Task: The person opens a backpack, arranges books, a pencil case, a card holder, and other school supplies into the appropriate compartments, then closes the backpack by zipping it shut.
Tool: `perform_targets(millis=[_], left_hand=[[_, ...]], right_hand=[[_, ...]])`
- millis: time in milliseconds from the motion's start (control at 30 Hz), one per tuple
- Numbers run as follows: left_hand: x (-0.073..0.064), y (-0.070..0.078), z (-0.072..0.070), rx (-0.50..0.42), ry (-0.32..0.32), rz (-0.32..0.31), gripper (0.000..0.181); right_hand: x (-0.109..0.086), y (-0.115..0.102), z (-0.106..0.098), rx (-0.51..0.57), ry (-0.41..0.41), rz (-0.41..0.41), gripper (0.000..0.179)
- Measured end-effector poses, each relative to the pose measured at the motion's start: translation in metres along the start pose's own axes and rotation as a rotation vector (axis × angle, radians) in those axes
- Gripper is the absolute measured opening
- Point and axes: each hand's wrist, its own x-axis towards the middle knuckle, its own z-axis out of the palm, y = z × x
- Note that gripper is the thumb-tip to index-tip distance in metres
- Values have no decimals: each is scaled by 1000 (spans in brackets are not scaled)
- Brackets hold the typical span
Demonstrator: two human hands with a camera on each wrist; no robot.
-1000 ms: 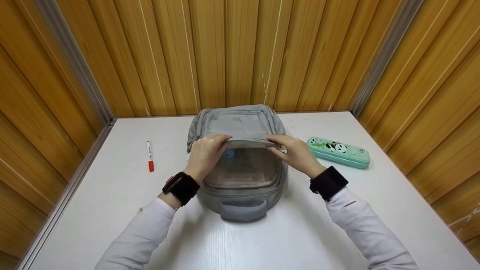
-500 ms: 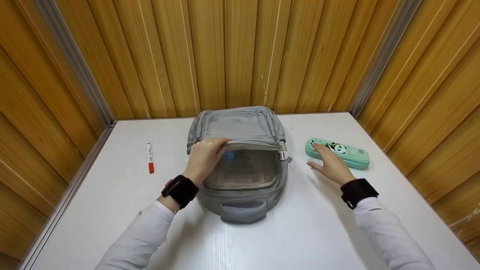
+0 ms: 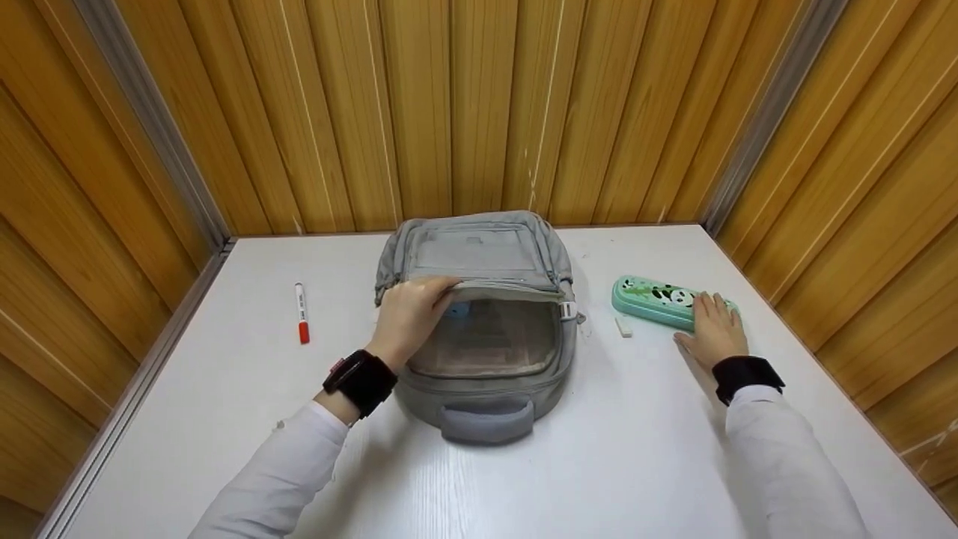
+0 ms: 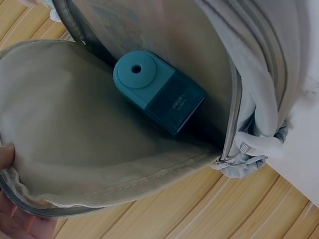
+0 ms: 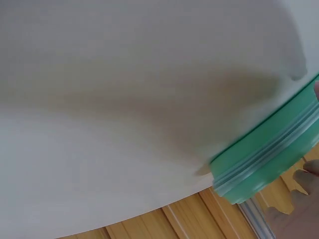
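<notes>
A grey backpack (image 3: 483,412) lies on the table, its front pocket hanging open. My left hand (image 3: 408,314) pinches the edge of the pocket flap (image 4: 75,124) and holds it up. Inside the pocket sits a blue pencil sharpener (image 4: 137,82), mostly hidden in the head view. To the right, a green pencil case (image 3: 647,299) with panda pictures lies zipped. My right hand (image 3: 718,333) reaches over its right end, fingers extended on the far side and thumb on the near side. In the right wrist view, the zipped side of the pencil case (image 5: 264,154) shows between thumb and fingers.
A small white eraser (image 3: 623,327) lies between the backpack and the pencil case. On the left lies a white marker (image 3: 301,311) with a red cap. Wood-patterned walls (image 3: 479,112) enclose the white table (image 3: 584,464) at the back and sides.
My right hand let go of the pocket flap and moved right, across the pencil case to its right end. The eraser came into view. My left hand kept holding the flap.
</notes>
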Motion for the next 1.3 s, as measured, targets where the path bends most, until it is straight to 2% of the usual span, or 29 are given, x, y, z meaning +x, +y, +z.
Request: perform_targets(millis=[167, 267, 467, 567, 700, 833, 933, 1100, 1300], left_hand=[[0, -2, 0, -2, -4, -4, 17], [0, -2, 0, -3, -2, -1, 16], [1, -2, 0, -8, -13, 5, 18], [1, -2, -1, -5, -14, 3, 18], [-1, -2, 0, -3, -13, -2, 18], [-1, -2, 1, -5, -13, -5, 18], [0, -1, 1, -3, -11, -6, 18], [0, -1, 1, -3, -14, -14, 16], [0, -1, 1, 0, -11, -22, 15]], right_hand=[[1, 7, 2, -3, -6, 28, 84], [0, 10, 3, -17, 16, 29, 81], [-6, 10, 6, -90, 172, -11, 69], [-7, 7, 2, -129, 214, -28, 70], [-8, 9, -2, -150, 166, -32, 75], [-9, 14, 0, -52, 103, -15, 76], [-9, 16, 3, 7, 98, -31, 75], [-12, 17, 5, 26, 93, -39, 79], [-14, 13, -3, 98, 86, -21, 80]])
